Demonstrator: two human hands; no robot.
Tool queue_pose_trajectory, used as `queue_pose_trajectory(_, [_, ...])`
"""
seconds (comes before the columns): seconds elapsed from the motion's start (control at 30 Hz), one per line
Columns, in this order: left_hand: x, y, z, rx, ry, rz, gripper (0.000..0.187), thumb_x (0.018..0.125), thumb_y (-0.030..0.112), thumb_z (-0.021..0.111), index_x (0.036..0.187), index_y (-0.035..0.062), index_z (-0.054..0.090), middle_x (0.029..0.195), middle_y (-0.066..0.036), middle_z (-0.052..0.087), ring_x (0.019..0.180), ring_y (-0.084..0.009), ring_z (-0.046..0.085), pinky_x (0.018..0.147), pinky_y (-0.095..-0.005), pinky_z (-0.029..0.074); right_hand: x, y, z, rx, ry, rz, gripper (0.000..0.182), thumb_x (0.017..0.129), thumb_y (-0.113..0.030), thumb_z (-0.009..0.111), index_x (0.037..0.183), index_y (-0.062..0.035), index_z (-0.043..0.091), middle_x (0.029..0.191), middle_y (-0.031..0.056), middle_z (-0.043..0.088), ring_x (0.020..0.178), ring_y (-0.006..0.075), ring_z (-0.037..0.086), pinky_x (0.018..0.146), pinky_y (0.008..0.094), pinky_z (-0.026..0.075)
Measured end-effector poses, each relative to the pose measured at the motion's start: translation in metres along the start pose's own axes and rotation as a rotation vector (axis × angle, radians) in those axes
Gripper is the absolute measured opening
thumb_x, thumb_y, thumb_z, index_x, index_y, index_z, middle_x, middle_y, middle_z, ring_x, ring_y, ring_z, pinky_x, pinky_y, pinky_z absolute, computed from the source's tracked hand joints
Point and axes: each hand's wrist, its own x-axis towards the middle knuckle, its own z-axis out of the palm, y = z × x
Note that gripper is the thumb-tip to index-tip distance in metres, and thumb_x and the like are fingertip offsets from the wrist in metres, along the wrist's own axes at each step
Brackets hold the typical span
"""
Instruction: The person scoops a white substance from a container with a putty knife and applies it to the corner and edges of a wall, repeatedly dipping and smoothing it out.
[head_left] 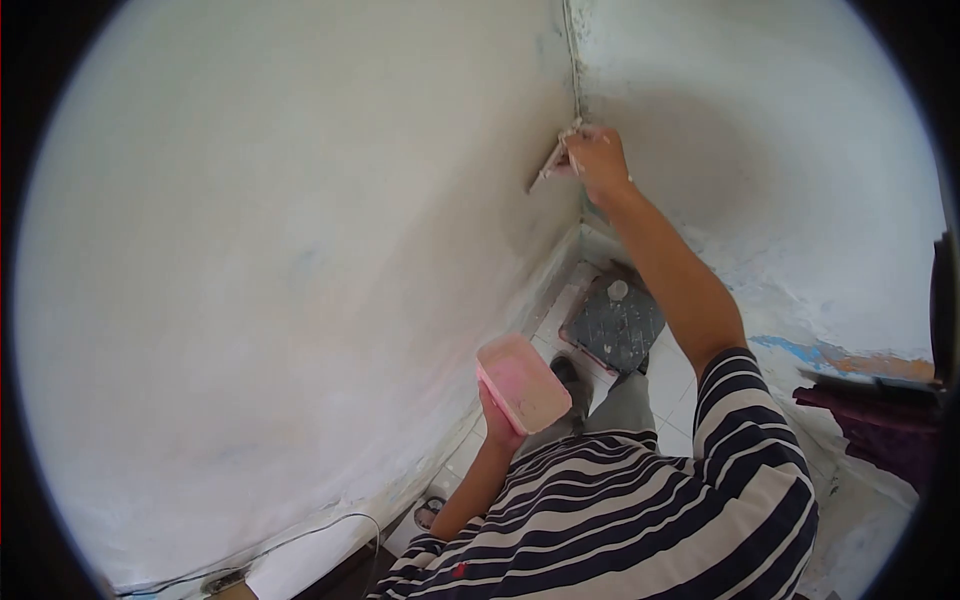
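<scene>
My right hand [598,162] reaches up to the corner where two walls meet. Its fingers are closed round a putty knife [545,168], seen nearly edge-on, with its wide blade at the surface of the left wall [250,230]. Whitish paste is smeared on the fingers and the tool. Lower down, my left hand [500,415] grips a pink plastic tub [523,383] from below and its left side. The tub is tilted so that its inside shows, with pale smears on its walls and rim.
A dark, paint-spattered square stool or box [618,325] stands on the tiled floor in the corner, by my feet. A cable [300,525] runs along the bottom left. Dark purple cloth [880,430] hangs at the right, near peeling paint [830,355].
</scene>
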Motion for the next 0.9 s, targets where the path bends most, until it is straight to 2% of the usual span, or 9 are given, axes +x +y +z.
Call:
queue_pose_trajectory(0.13, [0.006, 0.005, 0.028, 0.001, -0.130, -0.013, 0.076, 0.099, 0.069, 0.025, 0.151, 0.0138, 0.037, 0.145, -0.010, 0.052, 0.130, -0.0316, 0.053, 0.109, -0.0504, 0.044, -0.017, -0.113, 0.015, 0.082, -0.203, -0.175, 0.019, 0.094, -0.009, 0.059, 0.095, 0.0100, 0.064, 0.092, 0.0177, 0.068, 0.086, 0.0294, 0.070, 0.081, 0.0432, 0.062])
queue_pose_trajectory(0.2, [0.005, 0.009, 0.038, 0.015, -0.185, -0.007, 0.076, 0.099, 0.069, 0.025, 0.151, 0.0136, 0.037, 0.145, -0.011, 0.051, 0.130, -0.0317, 0.053, 0.108, -0.0505, 0.044, -0.020, -0.162, 0.021, 0.186, -0.236, -0.226, 0.018, 0.090, -0.004, 0.061, 0.091, 0.0127, 0.066, 0.089, 0.0164, 0.069, 0.079, 0.0276, 0.069, 0.075, 0.0391, 0.064])
queue_pose_trajectory(0.27, [0.002, 0.014, 0.052, 0.042, -0.296, -0.016, 0.077, 0.099, 0.069, 0.026, 0.151, 0.0132, 0.036, 0.145, -0.011, 0.051, 0.129, -0.0322, 0.054, 0.108, -0.0508, 0.044, -0.043, -0.219, 0.022, 0.168, -0.280, -0.357, 0.021, 0.092, -0.008, 0.061, 0.097, 0.0118, 0.065, 0.094, 0.0181, 0.068, 0.086, 0.0294, 0.069, 0.079, 0.0408, 0.063])
queue_pose_trajectory(0.43, [0.009, 0.014, 0.048, 0.050, -0.227, 0.005, 0.077, 0.099, 0.070, 0.021, 0.150, 0.0147, 0.038, 0.143, -0.011, 0.052, 0.129, -0.0325, 0.054, 0.108, -0.0523, 0.045, -0.030, -0.265, -0.036, 0.091, -0.348, -0.575, 0.024, 0.095, -0.012, 0.061, 0.104, 0.0096, 0.064, 0.101, 0.0204, 0.068, 0.092, 0.0293, 0.070, 0.081, 0.0417, 0.060])
queue_pose_trajectory(0.5, [0.010, 0.014, 0.047, 0.054, -0.229, 0.012, 0.078, 0.099, 0.071, 0.022, 0.150, 0.0147, 0.038, 0.144, -0.011, 0.052, 0.129, -0.0329, 0.054, 0.108, -0.0529, 0.044, -0.053, -0.249, -0.060, 0.238, -0.678, -0.612, 0.022, 0.095, -0.011, 0.058, 0.104, 0.0083, 0.065, 0.095, 0.0167, 0.069, 0.085, 0.0264, 0.070, 0.079, 0.0407, 0.060])
queue_pose_trajectory(0.6, [0.013, 0.013, 0.035, -0.003, -0.205, -0.032, 0.079, 0.098, 0.071, 0.023, 0.151, 0.0146, 0.037, 0.144, -0.011, 0.051, 0.130, -0.0337, 0.053, 0.109, -0.0542, 0.043, -0.072, -0.160, -0.069, 0.149, -0.031, -0.364, 0.014, 0.090, -0.001, 0.054, 0.080, 0.0037, 0.063, 0.071, 0.0148, 0.065, 0.060, 0.0266, 0.067, 0.055, 0.0394, 0.059])
queue_pose_trajectory(0.7, [0.011, 0.013, 0.039, 0.004, -0.289, -0.045, 0.079, 0.098, 0.072, 0.024, 0.151, 0.0148, 0.037, 0.145, -0.012, 0.051, 0.131, -0.0341, 0.052, 0.109, -0.0551, 0.043, -0.056, -0.028, -0.077, 0.104, 0.205, 0.000, 0.022, 0.096, -0.003, 0.049, 0.080, 0.0068, 0.061, 0.072, 0.0160, 0.064, 0.061, 0.0264, 0.067, 0.054, 0.0403, 0.061])
queue_pose_trajectory(0.8, [0.008, 0.015, 0.034, 0.036, -0.215, -0.042, 0.079, 0.098, 0.072, 0.024, 0.151, 0.0151, 0.037, 0.146, -0.011, 0.050, 0.131, -0.0341, 0.052, 0.109, -0.0547, 0.043, -0.017, 0.076, -0.085, 0.065, 0.209, 0.059, 0.011, 0.090, -0.003, 0.055, 0.087, 0.0054, 0.061, 0.079, 0.0158, 0.064, 0.064, 0.0292, 0.067, 0.060, 0.0451, 0.062])
queue_pose_trajectory(0.9, [0.008, 0.015, 0.034, 0.068, -0.188, -0.022, 0.078, 0.098, 0.071, 0.024, 0.151, 0.0158, 0.037, 0.146, -0.011, 0.050, 0.131, -0.0337, 0.052, 0.109, -0.0543, 0.042, 0.015, 0.105, -0.075, -0.022, 0.262, 0.201, 0.013, 0.089, -0.005, 0.056, 0.085, 0.0068, 0.059, 0.079, 0.0190, 0.063, 0.065, 0.0314, 0.068, 0.062, 0.0461, 0.062])
